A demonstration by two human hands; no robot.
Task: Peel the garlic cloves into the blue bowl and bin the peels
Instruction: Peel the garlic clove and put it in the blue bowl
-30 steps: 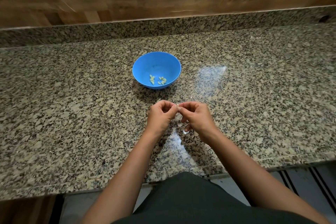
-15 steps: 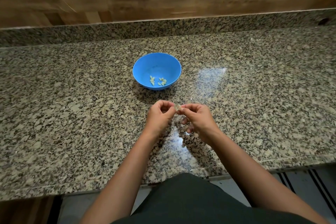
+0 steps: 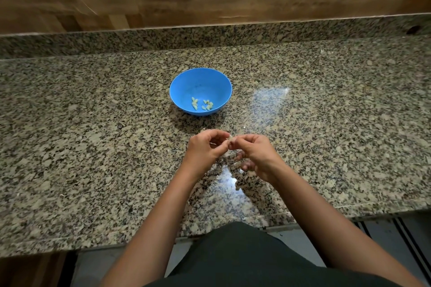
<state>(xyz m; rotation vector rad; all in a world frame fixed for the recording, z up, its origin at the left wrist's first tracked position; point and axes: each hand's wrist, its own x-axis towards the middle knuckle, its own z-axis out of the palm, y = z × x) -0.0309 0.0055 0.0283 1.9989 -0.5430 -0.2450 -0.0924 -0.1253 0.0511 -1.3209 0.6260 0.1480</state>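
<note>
A blue bowl (image 3: 186, 81) stands on the granite counter, with several peeled garlic cloves (image 3: 202, 103) lying in its bottom. Just in front of the bowl, my left hand (image 3: 205, 149) and my right hand (image 3: 256, 154) meet fingertip to fingertip. Between them they pinch one small pale garlic clove (image 3: 231, 138), a little above the counter. Fingers cover most of the clove. A few pale scraps of peel (image 3: 229, 155) lie on the counter under my hands.
The speckled granite counter (image 3: 93, 147) runs wide to both sides, with a low granite upstand and a wooden wall behind. Its front edge is near my body. A striped mat (image 3: 405, 240) shows on the floor at lower right.
My hands have stayed in front of the bowl, working the clove. The pale clove now shows a little more between the fingertips.
</note>
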